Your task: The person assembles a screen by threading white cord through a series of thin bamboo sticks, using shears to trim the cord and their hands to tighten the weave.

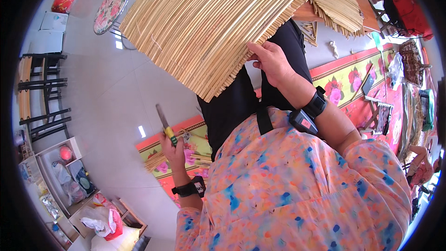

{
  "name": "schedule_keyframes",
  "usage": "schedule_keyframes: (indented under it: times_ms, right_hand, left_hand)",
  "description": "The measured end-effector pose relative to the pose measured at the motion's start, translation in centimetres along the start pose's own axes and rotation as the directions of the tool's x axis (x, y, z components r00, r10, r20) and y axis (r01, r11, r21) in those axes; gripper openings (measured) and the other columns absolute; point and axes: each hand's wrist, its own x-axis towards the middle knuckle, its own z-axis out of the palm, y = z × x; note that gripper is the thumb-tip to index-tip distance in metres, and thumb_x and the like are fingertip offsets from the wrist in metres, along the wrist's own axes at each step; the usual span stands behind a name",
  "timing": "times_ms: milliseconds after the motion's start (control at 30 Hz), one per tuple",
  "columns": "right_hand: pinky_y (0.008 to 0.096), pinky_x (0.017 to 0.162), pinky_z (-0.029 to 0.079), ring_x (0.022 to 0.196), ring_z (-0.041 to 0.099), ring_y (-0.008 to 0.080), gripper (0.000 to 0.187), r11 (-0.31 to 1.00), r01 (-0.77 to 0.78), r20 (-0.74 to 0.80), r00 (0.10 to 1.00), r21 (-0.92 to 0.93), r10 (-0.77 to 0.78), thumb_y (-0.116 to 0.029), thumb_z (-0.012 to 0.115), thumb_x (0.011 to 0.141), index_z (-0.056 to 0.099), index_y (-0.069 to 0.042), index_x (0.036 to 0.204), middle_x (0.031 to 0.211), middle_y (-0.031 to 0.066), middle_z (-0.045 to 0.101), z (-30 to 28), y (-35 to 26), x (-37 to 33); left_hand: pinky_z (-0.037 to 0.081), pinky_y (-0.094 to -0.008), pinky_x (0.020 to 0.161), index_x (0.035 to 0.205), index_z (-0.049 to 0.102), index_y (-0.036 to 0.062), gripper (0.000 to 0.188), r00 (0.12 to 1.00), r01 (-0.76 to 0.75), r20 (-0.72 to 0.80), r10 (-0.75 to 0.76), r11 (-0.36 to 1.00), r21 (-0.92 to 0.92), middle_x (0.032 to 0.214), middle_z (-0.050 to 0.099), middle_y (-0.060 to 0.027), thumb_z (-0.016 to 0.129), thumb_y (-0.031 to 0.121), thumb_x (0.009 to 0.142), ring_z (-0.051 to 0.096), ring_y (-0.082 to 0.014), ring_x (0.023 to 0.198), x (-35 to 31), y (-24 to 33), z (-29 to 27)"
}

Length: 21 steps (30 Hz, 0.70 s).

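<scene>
My left hand (173, 154) is closed around the yellow and green handle of a knife (164, 123), its narrow grey blade pointing up and away from me. A mat of straw-coloured stalks (200, 28), laid side by side, stretches over my knees and away from me. At its near right edge my right hand (275, 62) pinches the stalk ends between thumb and fingers. The knife is apart from the mat, to its left and lower down. A thin thread shows across the stalks on the mat's left part.
A wooden table (370, 17) at the far right bears another stretch of stalks. Round flowered stools (111, 9) stand far left, with folded black-legged furniture (44, 83) nearer. A floral rug (344, 86) lies at right. Loose stalks (155, 160) lie by my left hand; drawers (65, 176) stand lower left.
</scene>
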Motion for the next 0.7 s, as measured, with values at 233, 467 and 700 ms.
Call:
schedule_keyframes:
  times_ms: [233,467,700]
  right_hand:
    - [0.0226,0.064,0.043,0.076,0.058,0.008,0.022,0.998,0.039,0.009,0.999,-0.047,-0.039,-0.029,0.067,0.09,0.063,-0.007,0.093,0.085,-0.0012,0.064,-0.1,0.3,0.5]
    - [0.0248,0.062,0.045,0.07,0.058,0.0097,0.025,0.998,0.046,-0.029,0.998,-0.043,-0.047,-0.026,0.067,0.088,0.066,-0.002,0.088,0.079,0.0024,0.064,0.3,0.4,0.6]
    - [0.0235,0.063,0.045,0.071,0.058,0.0077,0.022,0.993,0.024,-0.018,0.999,-0.112,-0.026,-0.026,0.066,0.089,0.064,-0.004,0.089,0.08,-0.0009,0.063,0.0,0.9,1.2]
  left_hand:
    - [0.042,-0.0438,0.088,0.106,0.065,0.0053,0.041,0.816,-0.567,0.316,0.484,0.564,0.6,0.122,0.049,-0.0159,0.068,0.009,0.066,0.052,-0.0348,0.11,5.5,14.0,2.4]
    - [0.041,-0.042,0.082,0.107,0.065,0.0101,0.044,0.77,-0.634,0.47,0.431,0.433,0.641,0.122,0.049,-0.0117,0.071,0.011,0.064,0.051,-0.0283,0.112,6.8,17.5,5.7]
    - [0.042,-0.0413,0.078,0.101,0.064,0.0089,0.039,0.765,-0.637,0.476,0.434,0.399,0.659,0.121,0.051,-0.0116,0.074,0.011,0.062,0.053,-0.0282,0.109,7.4,18.2,6.6]
